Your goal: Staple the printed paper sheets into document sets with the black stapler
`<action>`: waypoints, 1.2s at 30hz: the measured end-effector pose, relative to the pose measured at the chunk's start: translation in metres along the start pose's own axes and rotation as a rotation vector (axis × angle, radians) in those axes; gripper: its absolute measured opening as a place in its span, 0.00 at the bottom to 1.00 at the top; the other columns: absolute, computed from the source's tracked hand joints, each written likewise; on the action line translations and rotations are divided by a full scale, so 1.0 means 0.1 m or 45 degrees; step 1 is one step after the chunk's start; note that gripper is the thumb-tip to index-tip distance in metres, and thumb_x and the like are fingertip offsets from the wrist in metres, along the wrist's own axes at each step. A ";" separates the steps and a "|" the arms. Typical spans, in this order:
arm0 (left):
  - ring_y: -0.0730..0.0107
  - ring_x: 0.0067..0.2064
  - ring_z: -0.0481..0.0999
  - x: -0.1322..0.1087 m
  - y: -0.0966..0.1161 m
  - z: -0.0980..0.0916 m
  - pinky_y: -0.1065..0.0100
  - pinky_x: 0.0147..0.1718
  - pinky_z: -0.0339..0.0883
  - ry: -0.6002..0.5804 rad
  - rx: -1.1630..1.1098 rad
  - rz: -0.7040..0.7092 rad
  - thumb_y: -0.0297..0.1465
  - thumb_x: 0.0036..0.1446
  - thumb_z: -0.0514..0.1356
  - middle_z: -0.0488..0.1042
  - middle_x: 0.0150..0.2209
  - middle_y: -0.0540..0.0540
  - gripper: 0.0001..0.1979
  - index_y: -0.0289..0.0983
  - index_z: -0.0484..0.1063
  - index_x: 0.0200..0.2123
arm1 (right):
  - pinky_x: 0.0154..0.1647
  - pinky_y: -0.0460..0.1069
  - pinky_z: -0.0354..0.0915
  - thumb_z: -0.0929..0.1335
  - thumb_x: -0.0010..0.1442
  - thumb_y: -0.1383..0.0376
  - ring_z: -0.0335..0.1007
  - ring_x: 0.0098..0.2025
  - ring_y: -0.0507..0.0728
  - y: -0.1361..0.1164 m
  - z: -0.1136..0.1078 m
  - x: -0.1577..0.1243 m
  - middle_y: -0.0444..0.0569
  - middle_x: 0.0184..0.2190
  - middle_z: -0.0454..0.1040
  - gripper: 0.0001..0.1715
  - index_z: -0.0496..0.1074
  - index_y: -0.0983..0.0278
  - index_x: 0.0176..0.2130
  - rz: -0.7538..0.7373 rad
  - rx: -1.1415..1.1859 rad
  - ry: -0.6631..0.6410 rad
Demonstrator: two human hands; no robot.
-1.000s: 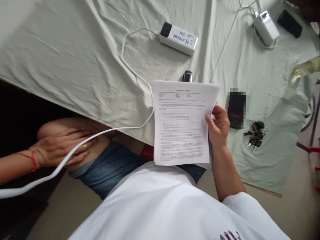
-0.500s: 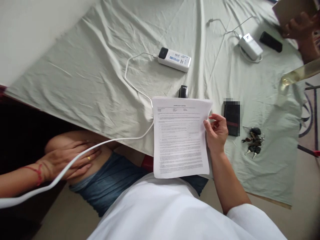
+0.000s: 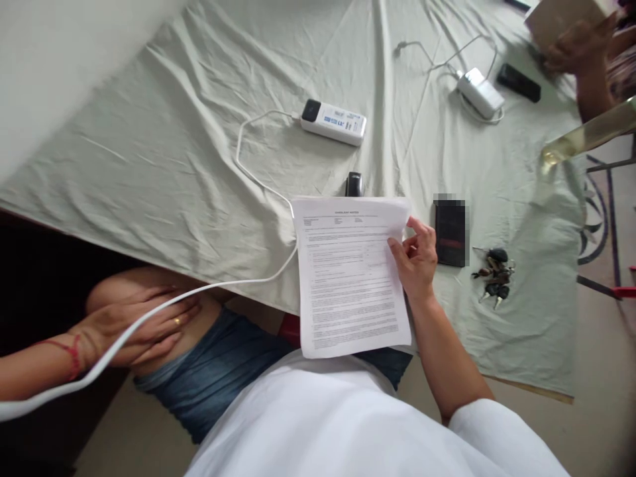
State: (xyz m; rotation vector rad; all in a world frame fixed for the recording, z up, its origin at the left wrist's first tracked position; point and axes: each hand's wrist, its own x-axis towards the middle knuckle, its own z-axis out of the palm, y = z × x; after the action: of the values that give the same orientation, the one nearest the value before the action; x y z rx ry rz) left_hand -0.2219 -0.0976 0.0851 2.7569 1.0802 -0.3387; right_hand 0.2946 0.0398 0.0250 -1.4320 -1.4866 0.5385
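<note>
A stack of white printed papers (image 3: 348, 291) lies over the front edge of the cloth-covered table, its lower end near my white shirt. My right hand (image 3: 416, 260) is at the stack's upper right edge. Its thumb presses on the top sheet, and the curled fingers are at the edge, partly hidden. Flat on my bare knee rests my left hand (image 3: 144, 324), fingers stretched out and holding nothing. A white cable (image 3: 199, 286) passes above that hand to the papers' left side. Just beyond the stack's top edge sits a small black object (image 3: 354, 184), partly covered.
A white power bank (image 3: 334, 122) with the cable plugged in lies farther back. To the right are a dark wallet-like item (image 3: 451, 232), a bunch of keys (image 3: 494, 275), a white device (image 3: 479, 93) and a black object (image 3: 519, 82). Another person's hand (image 3: 579, 46) holds a box-like thing.
The view has shifted slightly, so the table items appear farther left. My right thumb has slid a little farther in over the top sheet. My left hand stays on the knee.
</note>
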 end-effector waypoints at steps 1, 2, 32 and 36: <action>0.56 0.59 0.83 0.04 -0.06 0.17 0.57 0.69 0.66 -0.008 -0.010 -0.007 0.35 0.67 0.61 0.84 0.57 0.44 0.16 0.43 0.87 0.51 | 0.28 0.49 0.68 0.76 0.63 0.52 0.60 0.28 0.48 0.01 0.00 0.00 0.49 0.55 0.71 0.26 0.76 0.52 0.58 -0.003 0.014 0.009; 0.56 0.59 0.83 0.05 -0.12 0.33 0.58 0.69 0.66 -0.004 -0.026 -0.007 0.34 0.66 0.62 0.84 0.58 0.44 0.15 0.43 0.87 0.50 | 0.28 0.50 0.68 0.76 0.63 0.52 0.61 0.28 0.48 0.02 0.00 0.00 0.49 0.54 0.71 0.24 0.77 0.53 0.56 -0.009 0.030 0.018; 0.55 0.62 0.78 -0.02 -0.29 0.81 0.55 0.72 0.57 0.238 -0.032 0.108 0.38 0.70 0.60 0.82 0.60 0.40 0.19 0.39 0.83 0.57 | 0.43 0.55 0.68 0.75 0.61 0.70 0.74 0.37 0.57 -0.28 -0.30 -0.06 0.46 0.36 0.80 0.08 0.83 0.56 0.34 -0.277 0.355 -0.209; 0.58 0.63 0.77 -0.01 -0.29 0.79 0.56 0.73 0.56 0.264 -0.003 0.108 0.38 0.70 0.60 0.82 0.59 0.42 0.19 0.39 0.83 0.57 | 0.49 0.57 0.68 0.75 0.59 0.70 0.75 0.50 0.61 -0.24 -0.27 -0.07 0.49 0.56 0.78 0.08 0.83 0.55 0.36 -0.338 0.143 -0.089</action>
State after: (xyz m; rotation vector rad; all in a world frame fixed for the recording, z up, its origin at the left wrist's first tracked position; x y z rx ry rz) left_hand -0.2542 -0.0953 0.0070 2.8748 1.0007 -0.0409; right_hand 0.3043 0.0205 0.0547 -1.1177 -1.6450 0.5025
